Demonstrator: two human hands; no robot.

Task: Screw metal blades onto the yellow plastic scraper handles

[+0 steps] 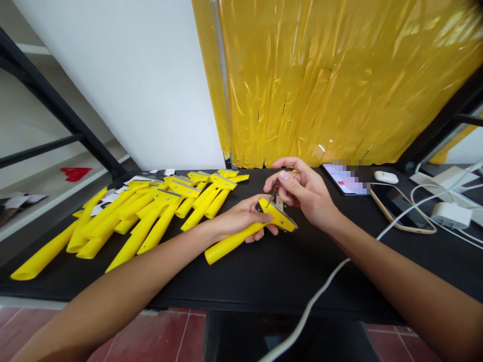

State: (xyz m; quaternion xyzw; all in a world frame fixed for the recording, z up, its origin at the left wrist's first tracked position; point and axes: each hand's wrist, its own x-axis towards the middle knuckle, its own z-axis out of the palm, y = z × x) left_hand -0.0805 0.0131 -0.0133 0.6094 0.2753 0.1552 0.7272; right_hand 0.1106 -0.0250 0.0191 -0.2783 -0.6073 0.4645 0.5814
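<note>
Forearms (147, 271) foremost; left grip (244, 217) holds scraper (279, 219), right grip (307, 192) screwdriver (276, 188)

Prob. a workshop, b/c the black table (226, 284) has lots of the same yellow scrapers (140, 204) on it, w/ a yellow plastic curtain (332, 80) behind & red floor tiles (151, 334) below.

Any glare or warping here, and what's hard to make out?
Head view: glare streaks the yellow plastic sheet; head view: the lens seems to stretch things near the edges; head view: blocky pixels hide part of the flat screen, and the right hand mostly covers the small red-handled tool.
</note>
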